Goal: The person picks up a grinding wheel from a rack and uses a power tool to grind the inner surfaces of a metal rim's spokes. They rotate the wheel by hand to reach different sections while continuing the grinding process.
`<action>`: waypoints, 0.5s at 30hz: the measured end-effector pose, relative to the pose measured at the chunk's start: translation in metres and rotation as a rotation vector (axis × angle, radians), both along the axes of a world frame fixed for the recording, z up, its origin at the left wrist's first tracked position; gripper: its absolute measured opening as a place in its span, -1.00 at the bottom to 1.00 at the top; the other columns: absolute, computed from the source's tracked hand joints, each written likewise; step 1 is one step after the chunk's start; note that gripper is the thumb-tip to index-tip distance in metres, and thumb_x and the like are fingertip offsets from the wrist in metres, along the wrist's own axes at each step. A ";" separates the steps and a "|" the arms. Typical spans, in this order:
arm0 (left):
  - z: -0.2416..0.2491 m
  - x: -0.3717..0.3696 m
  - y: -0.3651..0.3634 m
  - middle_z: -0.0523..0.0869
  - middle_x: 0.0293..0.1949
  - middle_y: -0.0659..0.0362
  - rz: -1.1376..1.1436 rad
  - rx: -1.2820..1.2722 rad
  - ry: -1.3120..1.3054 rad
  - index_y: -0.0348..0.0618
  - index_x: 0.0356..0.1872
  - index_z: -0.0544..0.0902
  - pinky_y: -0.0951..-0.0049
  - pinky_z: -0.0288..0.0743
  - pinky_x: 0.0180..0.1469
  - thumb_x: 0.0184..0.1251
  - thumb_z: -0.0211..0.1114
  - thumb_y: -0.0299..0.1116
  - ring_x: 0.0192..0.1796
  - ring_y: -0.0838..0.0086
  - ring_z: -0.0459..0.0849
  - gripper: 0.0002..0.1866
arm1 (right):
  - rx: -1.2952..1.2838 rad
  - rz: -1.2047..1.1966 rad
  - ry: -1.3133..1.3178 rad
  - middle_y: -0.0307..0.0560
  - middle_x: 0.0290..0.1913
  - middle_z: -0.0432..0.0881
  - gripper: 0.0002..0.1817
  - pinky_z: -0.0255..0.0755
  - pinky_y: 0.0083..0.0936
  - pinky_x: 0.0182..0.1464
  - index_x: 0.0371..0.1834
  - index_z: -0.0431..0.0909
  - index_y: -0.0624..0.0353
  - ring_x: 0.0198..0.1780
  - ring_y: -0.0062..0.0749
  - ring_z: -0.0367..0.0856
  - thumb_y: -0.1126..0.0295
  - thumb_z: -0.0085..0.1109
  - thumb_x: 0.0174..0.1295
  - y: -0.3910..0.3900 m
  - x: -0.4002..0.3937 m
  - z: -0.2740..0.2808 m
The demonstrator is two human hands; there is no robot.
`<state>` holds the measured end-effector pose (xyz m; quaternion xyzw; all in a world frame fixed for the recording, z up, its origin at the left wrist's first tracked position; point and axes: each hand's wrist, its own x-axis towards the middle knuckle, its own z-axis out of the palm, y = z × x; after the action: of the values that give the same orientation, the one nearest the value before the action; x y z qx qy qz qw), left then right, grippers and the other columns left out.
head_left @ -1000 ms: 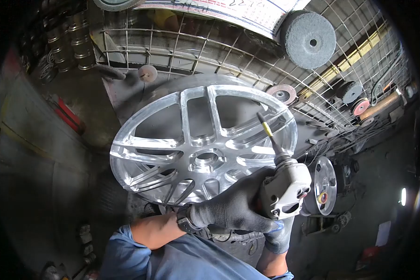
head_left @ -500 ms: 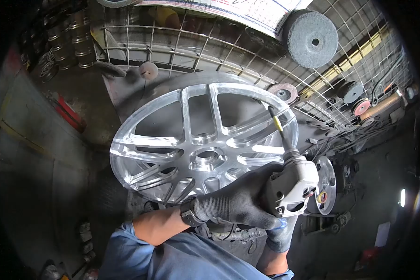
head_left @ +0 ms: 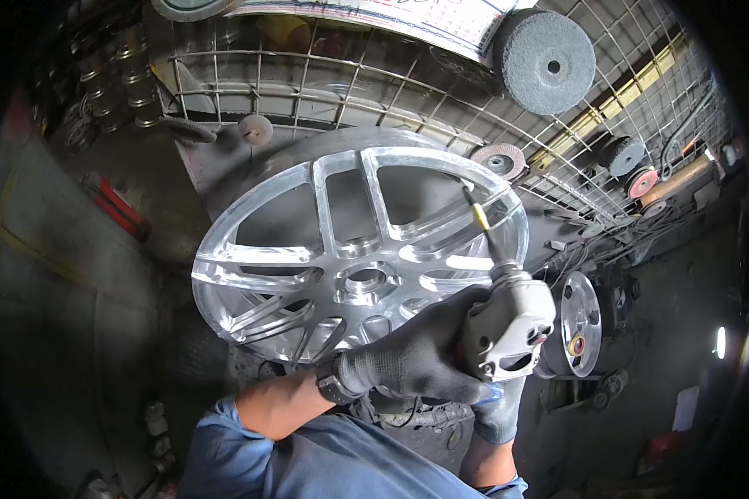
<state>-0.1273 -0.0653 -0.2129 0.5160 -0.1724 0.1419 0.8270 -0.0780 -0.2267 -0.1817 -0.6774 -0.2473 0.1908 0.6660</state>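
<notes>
A bare silver alloy wheel rim [head_left: 334, 288] lies face up in front of me, its paired spokes spreading from the hub. My left hand [head_left: 420, 345], in a dark grey knit glove, is closed around the front of a power grinder [head_left: 514, 320]. Behind and below it, my right hand [head_left: 499, 414], in a lighter grey glove, grips the grinder's body; its fingers are partly hidden by the tool. A slim pointed bit with a yellow band [head_left: 481, 218] extends from the grinder. In this view its tip overlaps the opening beside the right-hand spokes.
Behind the rim stands a wire grid [head_left: 349, 87] with a large grey abrasive wheel [head_left: 549, 62] and a flap disc [head_left: 499, 160]. Smaller discs [head_left: 641, 181] and tangled cables [head_left: 616, 241] lie to the right. Another wheel rim [head_left: 580, 320] stands at right, a metal cabinet [head_left: 66, 324] at left.
Both hands have shifted slightly left with the grinder, and its bit has moved inward from the outer lip of the rim. The whole view has also slid a little.
</notes>
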 end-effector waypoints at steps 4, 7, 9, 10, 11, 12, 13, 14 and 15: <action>-0.012 -0.005 -0.009 0.56 0.18 0.02 0.035 -0.095 0.018 -0.32 0.41 0.27 0.33 0.39 0.33 -0.07 0.69 -0.16 0.25 0.34 0.52 0.04 | -0.086 0.069 -0.153 0.10 0.22 0.57 -0.12 0.55 -0.33 0.22 0.38 0.29 0.38 0.18 -0.28 0.63 0.51 0.57 -0.05 -0.003 0.006 -0.005; -0.009 0.001 -0.005 0.57 0.16 0.01 0.083 -0.005 -0.016 -0.32 0.40 0.27 0.32 0.41 0.31 -0.08 0.70 -0.15 0.22 0.32 0.55 0.04 | -0.105 0.091 -0.111 0.08 0.21 0.58 -0.15 0.51 -0.30 0.26 0.35 0.33 0.38 0.16 -0.29 0.63 0.51 0.58 -0.06 -0.002 0.001 -0.001; -0.005 0.005 0.000 0.58 0.16 0.01 0.093 0.067 -0.044 -0.32 0.40 0.27 0.31 0.42 0.30 -0.08 0.70 -0.14 0.21 0.32 0.56 0.04 | -0.021 -0.003 -0.179 0.07 0.19 0.59 -0.19 0.50 -0.30 0.25 0.33 0.36 0.37 0.14 -0.31 0.63 0.50 0.56 -0.04 -0.003 0.000 -0.005; -0.002 0.006 0.001 0.58 0.16 0.01 0.077 0.100 -0.052 -0.32 0.40 0.27 0.31 0.42 0.31 -0.08 0.69 -0.15 0.22 0.33 0.56 0.04 | -0.068 -0.003 -0.220 0.07 0.21 0.57 -0.16 0.49 -0.28 0.26 0.34 0.34 0.36 0.16 -0.30 0.61 0.43 0.59 -0.04 -0.005 0.002 -0.005; 0.000 0.007 0.001 0.58 0.16 0.02 0.058 0.132 -0.060 -0.31 0.40 0.28 0.31 0.42 0.31 -0.07 0.69 -0.16 0.22 0.35 0.56 0.03 | -0.066 -0.008 -0.218 0.07 0.21 0.57 -0.16 0.49 -0.28 0.26 0.34 0.34 0.36 0.16 -0.30 0.61 0.43 0.59 -0.04 -0.006 0.003 -0.009; -0.002 0.005 0.000 0.58 0.16 0.02 0.051 0.134 -0.056 -0.31 0.40 0.28 0.31 0.42 0.31 -0.07 0.69 -0.16 0.22 0.35 0.56 0.03 | -0.040 -0.006 -0.184 0.07 0.21 0.57 -0.14 0.47 -0.28 0.27 0.34 0.34 0.36 0.18 -0.28 0.60 0.40 0.60 -0.05 -0.009 0.002 -0.015; -0.006 0.001 -0.002 0.57 0.17 0.02 0.033 0.060 -0.036 -0.31 0.40 0.28 0.31 0.41 0.31 -0.07 0.69 -0.16 0.23 0.36 0.55 0.02 | -0.011 -0.001 -0.153 0.07 0.22 0.56 -0.12 0.46 -0.28 0.28 0.35 0.34 0.36 0.19 -0.27 0.59 0.36 0.61 -0.06 -0.011 0.003 -0.021; -0.009 -0.002 -0.004 0.57 0.17 0.03 0.017 -0.011 -0.017 -0.31 0.40 0.28 0.31 0.41 0.32 -0.06 0.69 -0.17 0.23 0.37 0.54 0.02 | -0.120 -0.008 -0.147 0.06 0.22 0.56 -0.10 0.45 -0.29 0.28 0.35 0.34 0.36 0.21 -0.25 0.58 0.33 0.62 -0.09 -0.014 0.005 -0.024; -0.010 -0.004 -0.009 0.57 0.17 0.03 0.012 -0.008 -0.014 -0.31 0.40 0.28 0.31 0.41 0.32 -0.06 0.69 -0.17 0.23 0.37 0.54 0.02 | -0.118 -0.013 -0.143 0.06 0.22 0.56 -0.10 0.45 -0.29 0.28 0.35 0.34 0.36 0.21 -0.25 0.58 0.33 0.62 -0.09 -0.014 0.006 -0.023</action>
<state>-0.1311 -0.0739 -0.2229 0.5127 -0.1743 0.1510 0.8270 -0.0717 -0.2407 -0.2043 -0.7288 -0.2781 0.1517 0.6070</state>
